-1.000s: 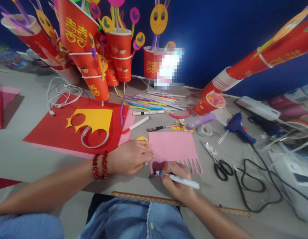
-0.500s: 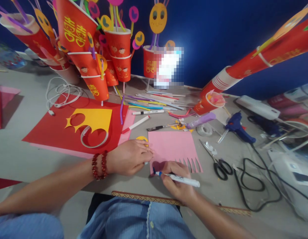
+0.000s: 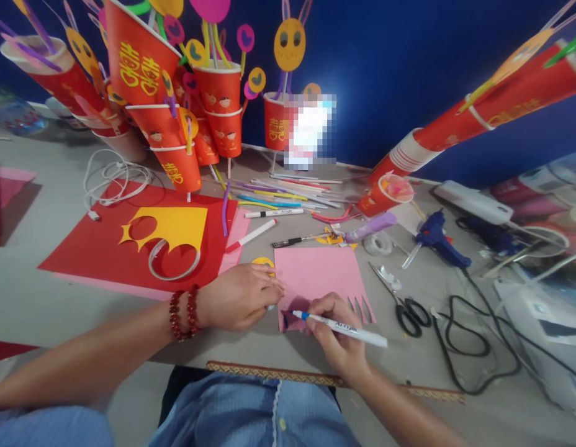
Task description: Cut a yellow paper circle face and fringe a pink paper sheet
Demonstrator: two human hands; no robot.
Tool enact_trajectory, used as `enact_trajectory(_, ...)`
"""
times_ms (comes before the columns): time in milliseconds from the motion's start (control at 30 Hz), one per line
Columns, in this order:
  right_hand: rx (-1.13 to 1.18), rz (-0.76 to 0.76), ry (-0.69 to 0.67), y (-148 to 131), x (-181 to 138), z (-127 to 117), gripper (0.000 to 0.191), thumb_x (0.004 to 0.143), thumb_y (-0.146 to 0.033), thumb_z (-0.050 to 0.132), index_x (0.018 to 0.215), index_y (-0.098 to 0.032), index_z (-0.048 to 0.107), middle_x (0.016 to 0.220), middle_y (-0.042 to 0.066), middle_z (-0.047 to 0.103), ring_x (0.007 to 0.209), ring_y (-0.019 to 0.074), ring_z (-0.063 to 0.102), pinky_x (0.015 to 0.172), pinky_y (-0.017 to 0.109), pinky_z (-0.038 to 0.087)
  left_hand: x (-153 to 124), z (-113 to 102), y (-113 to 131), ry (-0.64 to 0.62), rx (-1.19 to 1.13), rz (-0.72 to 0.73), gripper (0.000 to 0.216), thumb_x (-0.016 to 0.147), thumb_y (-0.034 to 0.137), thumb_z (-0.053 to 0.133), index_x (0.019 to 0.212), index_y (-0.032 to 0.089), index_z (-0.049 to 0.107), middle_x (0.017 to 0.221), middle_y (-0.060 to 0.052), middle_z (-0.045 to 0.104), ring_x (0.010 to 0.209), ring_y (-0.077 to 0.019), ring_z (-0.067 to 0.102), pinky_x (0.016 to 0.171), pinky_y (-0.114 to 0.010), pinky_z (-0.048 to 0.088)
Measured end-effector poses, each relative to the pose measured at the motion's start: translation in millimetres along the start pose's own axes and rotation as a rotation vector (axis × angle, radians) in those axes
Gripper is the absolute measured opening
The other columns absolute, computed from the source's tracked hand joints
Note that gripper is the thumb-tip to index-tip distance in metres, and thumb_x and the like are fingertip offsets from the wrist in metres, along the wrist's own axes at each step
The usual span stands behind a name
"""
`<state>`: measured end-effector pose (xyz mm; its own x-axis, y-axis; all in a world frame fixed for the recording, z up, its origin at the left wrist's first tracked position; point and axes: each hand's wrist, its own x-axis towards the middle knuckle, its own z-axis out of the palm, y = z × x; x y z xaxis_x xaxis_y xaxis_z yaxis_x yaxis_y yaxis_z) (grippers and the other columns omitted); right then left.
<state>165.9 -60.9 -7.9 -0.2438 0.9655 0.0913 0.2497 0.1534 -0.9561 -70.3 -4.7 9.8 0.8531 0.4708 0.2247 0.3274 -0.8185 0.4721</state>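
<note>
My right hand (image 3: 339,335) grips a white acrylic marker (image 3: 351,329) with a blue collar. The marker tip touches dark blue strokes near the lower left corner of a pink paper sheet (image 3: 316,267). Slits cut a fringe along the sheet's lower edge, partly covered by my right hand. My left hand (image 3: 244,295), with red bead bracelets at the wrist, lies flat, its fingertips on the sheet's left edge. A small pale spot shows by the thumb; I cannot tell what it is. Just behind that hand, a yellow paper disc (image 3: 264,265) is partly hidden.
Black-handled scissors (image 3: 402,304) and a blue glue gun (image 3: 439,239) with its cord lie right. Clear tape (image 3: 378,243), pens and several coloured sticks (image 3: 292,192) lie behind the sheet. Red paper (image 3: 97,242) is left. Decorated red cups (image 3: 180,167) stand behind.
My right hand has moved slightly, and the marker tip now sits a little higher and more to the right. The dark patch on the pink paper shows more plainly. My left hand stays put.
</note>
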Motion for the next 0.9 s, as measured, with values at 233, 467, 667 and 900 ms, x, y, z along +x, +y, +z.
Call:
enact_trajectory(233,-0.181,-0.062,-0.057,-5,5,-13,0.012,0.074,-0.011,0.053,0.067,-0.022,0.052,0.057,-0.004,0.054,0.047,0.0116,0.047,0.046,0.022,0.037,0,1,-1,0.049,-0.033,0.027,0.023,0.083,0.010,0.046,0.099,0.015,0.061,0.106,-0.013,0.073,0.104,-0.0255,0.067,0.100,-0.041,0.050)
enact_trajectory(467,-0.289,-0.185,-0.077,-3,7,-10,0.016,0.074,-0.012,0.050,0.064,-0.023,0.049,0.051,-0.005,0.053,0.044,0.0115,0.047,0.047,0.023,0.036,1,1,0,0.062,-0.044,0.012,0.023,0.084,0.011,0.046,0.100,0.015,0.062,0.104,-0.011,0.074,0.105,-0.0247,0.068,0.099,-0.038,0.051)
enact_trajectory(667,-0.323,-0.185,-0.090,-4,8,-10,0.015,0.074,-0.012,0.049,0.064,-0.023,0.050,0.051,-0.005,0.053,0.043,0.0115,0.047,0.048,0.023,0.036,1,2,0,0.068,-0.057,0.008,0.024,0.084,0.009,0.047,0.101,0.014,0.062,0.110,-0.013,0.073,0.105,-0.0246,0.068,0.100,-0.039,0.050)
enact_trajectory(900,-0.318,-0.179,-0.110,-3,8,-10,0.014,0.073,-0.012,0.047,0.066,-0.023,0.050,0.052,-0.005,0.054,0.044,0.0119,0.048,0.048,0.023,0.036,1,1,-1,0.070,-0.063,0.003,0.024,0.083,0.009,0.047,0.102,0.015,0.062,0.108,-0.013,0.074,0.105,-0.0247,0.068,0.099,-0.039,0.051)
